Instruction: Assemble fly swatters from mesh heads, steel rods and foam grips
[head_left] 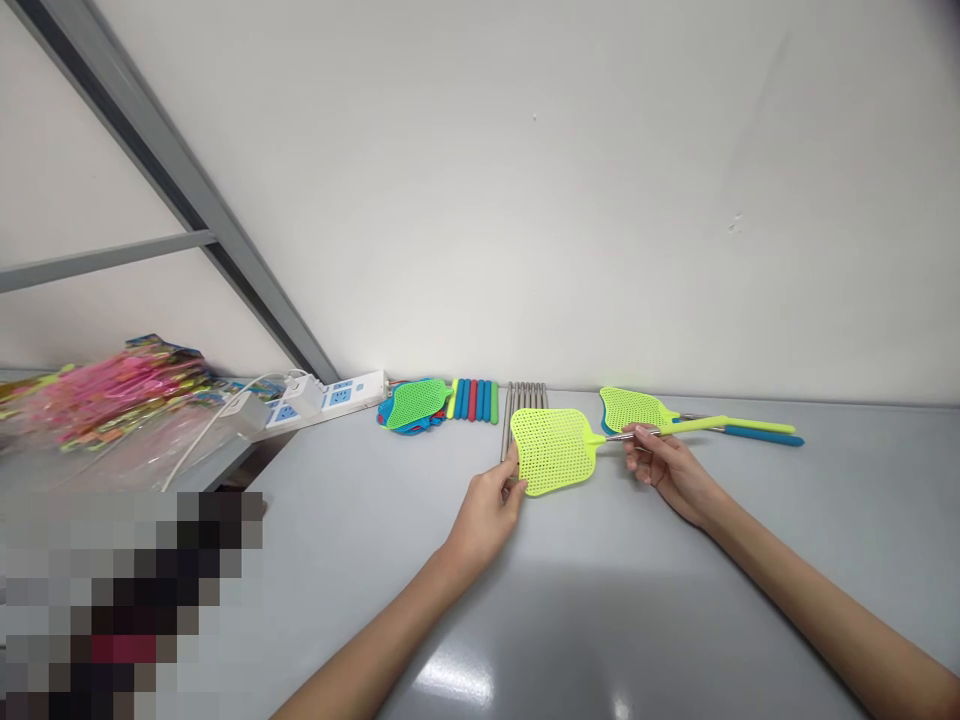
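Observation:
A yellow-green fly swatter head (553,450) is held just above the grey table (570,600). My left hand (489,510) pinches its left edge. My right hand (664,465) grips the thin metal rod (634,434) that enters the head's neck, with a yellow-green handle beyond it. Behind my right hand lie finished swatters (637,406), one with a yellow-green handle and one with a blue handle (761,434).
By the wall lie several bare metal rods (525,396), a row of coloured handle grips (474,399) and a stack of swatter heads (415,404). A white power strip (330,397) with cable sits at left, beside a pile of pink packaged items (97,395).

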